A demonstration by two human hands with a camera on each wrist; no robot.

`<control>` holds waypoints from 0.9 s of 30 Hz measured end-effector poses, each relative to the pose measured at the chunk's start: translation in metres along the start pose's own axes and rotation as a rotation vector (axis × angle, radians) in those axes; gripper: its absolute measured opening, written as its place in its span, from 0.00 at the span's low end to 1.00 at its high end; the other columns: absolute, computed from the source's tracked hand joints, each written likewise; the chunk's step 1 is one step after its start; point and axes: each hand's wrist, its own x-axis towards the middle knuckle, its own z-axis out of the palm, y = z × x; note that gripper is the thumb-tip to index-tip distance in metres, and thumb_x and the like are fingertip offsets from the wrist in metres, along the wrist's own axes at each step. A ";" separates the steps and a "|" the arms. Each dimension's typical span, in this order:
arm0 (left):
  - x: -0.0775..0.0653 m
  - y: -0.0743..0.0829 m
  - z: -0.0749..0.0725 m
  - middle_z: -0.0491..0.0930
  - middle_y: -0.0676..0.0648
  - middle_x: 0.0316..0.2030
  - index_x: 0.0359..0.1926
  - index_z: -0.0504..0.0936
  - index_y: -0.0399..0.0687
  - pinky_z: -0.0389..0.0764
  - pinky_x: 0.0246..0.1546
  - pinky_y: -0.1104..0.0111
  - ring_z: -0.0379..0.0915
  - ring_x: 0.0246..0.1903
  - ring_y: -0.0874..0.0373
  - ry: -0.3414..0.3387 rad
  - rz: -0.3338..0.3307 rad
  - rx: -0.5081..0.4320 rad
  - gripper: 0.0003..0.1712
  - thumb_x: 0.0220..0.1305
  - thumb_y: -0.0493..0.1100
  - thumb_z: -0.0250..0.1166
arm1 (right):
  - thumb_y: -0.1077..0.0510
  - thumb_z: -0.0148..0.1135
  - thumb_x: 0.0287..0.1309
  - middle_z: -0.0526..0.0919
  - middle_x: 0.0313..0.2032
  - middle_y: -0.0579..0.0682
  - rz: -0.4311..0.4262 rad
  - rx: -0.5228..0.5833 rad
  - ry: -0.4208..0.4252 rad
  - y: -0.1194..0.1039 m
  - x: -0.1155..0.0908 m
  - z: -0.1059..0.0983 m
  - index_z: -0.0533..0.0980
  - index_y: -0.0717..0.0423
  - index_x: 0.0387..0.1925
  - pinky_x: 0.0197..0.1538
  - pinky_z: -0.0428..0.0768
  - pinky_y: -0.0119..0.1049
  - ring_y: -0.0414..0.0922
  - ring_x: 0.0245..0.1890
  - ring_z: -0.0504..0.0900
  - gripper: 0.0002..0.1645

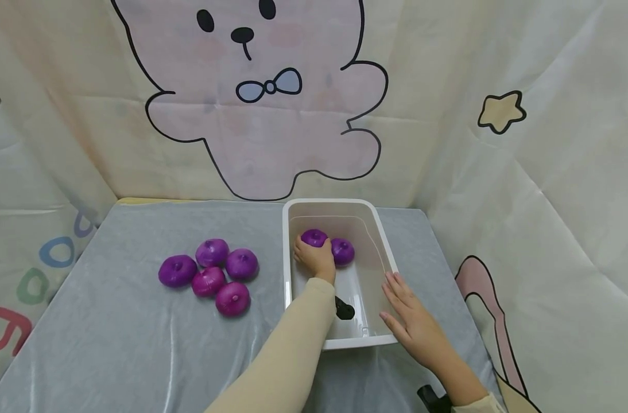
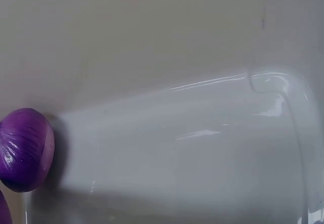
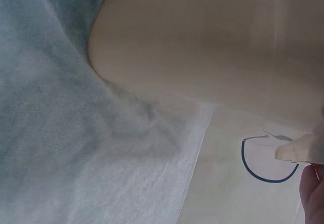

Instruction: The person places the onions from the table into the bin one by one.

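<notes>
Loose onions (image 1: 242, 264): five, purple, clustered left of the bin, toward the tabletop's far edge
Binned onions (image 1: 342, 252): two, side by side near the bin's far end; the left one in hand
Left hand (image 1: 316, 259): fingers curled round the left of these
Right hand (image 1: 414, 327): fingers extended, hold nothing, resting at the bin's right rim
Skins: glossy, streaked, squat and round
Bin (image 1: 378, 223): one, white, smooth, rounded corners, by the tabletop's far edge
Tabletop (image 1: 123, 344): soft grey cloth
In the way: cream sleeve (image 1: 283, 367) across the bin's near-left corner
Around: printed curtains (image 1: 562, 172)
</notes>
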 end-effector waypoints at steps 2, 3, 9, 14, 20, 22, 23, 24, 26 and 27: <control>0.000 -0.001 0.000 0.71 0.34 0.64 0.66 0.69 0.33 0.61 0.72 0.48 0.61 0.67 0.37 -0.001 -0.012 0.000 0.45 0.46 0.36 0.78 | 0.56 0.63 0.63 0.65 0.72 0.61 -0.001 0.000 0.000 0.000 0.000 0.000 0.68 0.67 0.67 0.73 0.39 0.14 0.32 0.79 0.42 0.34; 0.001 -0.002 0.000 0.71 0.34 0.64 0.66 0.68 0.33 0.61 0.72 0.48 0.61 0.67 0.36 -0.005 -0.017 0.004 0.45 0.46 0.37 0.78 | 0.56 0.63 0.63 0.65 0.72 0.61 0.000 -0.001 -0.001 0.001 -0.001 0.001 0.68 0.67 0.67 0.73 0.39 0.14 0.32 0.79 0.42 0.34; 0.000 -0.005 0.000 0.69 0.32 0.65 0.67 0.67 0.32 0.60 0.73 0.50 0.61 0.68 0.36 -0.035 -0.034 0.024 0.46 0.47 0.37 0.78 | 0.56 0.63 0.63 0.64 0.73 0.61 0.013 -0.003 -0.010 0.001 -0.002 0.001 0.68 0.67 0.67 0.73 0.38 0.14 0.33 0.79 0.41 0.34; 0.002 -0.009 0.002 0.70 0.32 0.65 0.67 0.68 0.31 0.61 0.73 0.51 0.63 0.68 0.36 -0.030 -0.057 0.014 0.46 0.47 0.36 0.78 | 0.57 0.63 0.63 0.64 0.73 0.60 0.006 0.002 0.002 0.001 -0.002 0.001 0.69 0.68 0.66 0.73 0.38 0.14 0.32 0.79 0.42 0.33; 0.004 -0.010 0.003 0.70 0.31 0.65 0.66 0.67 0.29 0.61 0.73 0.51 0.63 0.68 0.36 -0.018 -0.093 0.012 0.45 0.47 0.35 0.78 | 0.57 0.64 0.62 0.64 0.73 0.60 -0.003 0.009 0.012 0.001 -0.001 0.001 0.68 0.67 0.67 0.73 0.39 0.14 0.33 0.79 0.42 0.34; 0.005 -0.010 0.003 0.69 0.30 0.65 0.67 0.67 0.29 0.60 0.74 0.51 0.62 0.68 0.35 -0.014 -0.104 0.032 0.46 0.48 0.35 0.78 | 0.57 0.64 0.62 0.64 0.73 0.60 -0.004 0.010 0.012 0.001 -0.001 0.001 0.68 0.67 0.67 0.73 0.39 0.15 0.33 0.79 0.43 0.34; 0.005 -0.011 0.003 0.69 0.30 0.65 0.67 0.66 0.29 0.60 0.74 0.51 0.62 0.68 0.35 -0.011 -0.112 0.044 0.46 0.47 0.36 0.78 | 0.57 0.64 0.62 0.64 0.73 0.60 -0.005 0.010 0.013 0.002 0.000 0.001 0.68 0.67 0.67 0.73 0.39 0.15 0.33 0.79 0.43 0.34; 0.006 -0.011 0.003 0.69 0.30 0.66 0.67 0.66 0.30 0.59 0.74 0.51 0.62 0.68 0.35 -0.010 -0.118 0.054 0.47 0.47 0.36 0.78 | 0.57 0.64 0.62 0.64 0.73 0.60 -0.005 0.010 0.013 0.002 0.000 0.001 0.68 0.67 0.67 0.73 0.39 0.15 0.33 0.79 0.43 0.34; 0.007 -0.011 0.003 0.69 0.31 0.66 0.67 0.66 0.30 0.59 0.74 0.51 0.62 0.69 0.35 -0.008 -0.133 0.077 0.47 0.47 0.37 0.78 | 0.56 0.64 0.62 0.65 0.73 0.60 -0.007 0.009 0.014 0.001 0.000 0.001 0.69 0.66 0.67 0.73 0.40 0.15 0.33 0.79 0.43 0.34; 0.007 -0.012 0.003 0.69 0.31 0.66 0.67 0.66 0.30 0.59 0.74 0.51 0.62 0.68 0.36 -0.007 -0.139 0.081 0.47 0.47 0.37 0.78 | 0.56 0.64 0.62 0.65 0.72 0.60 -0.007 0.008 0.015 0.001 0.000 0.001 0.69 0.67 0.67 0.73 0.40 0.15 0.33 0.79 0.43 0.34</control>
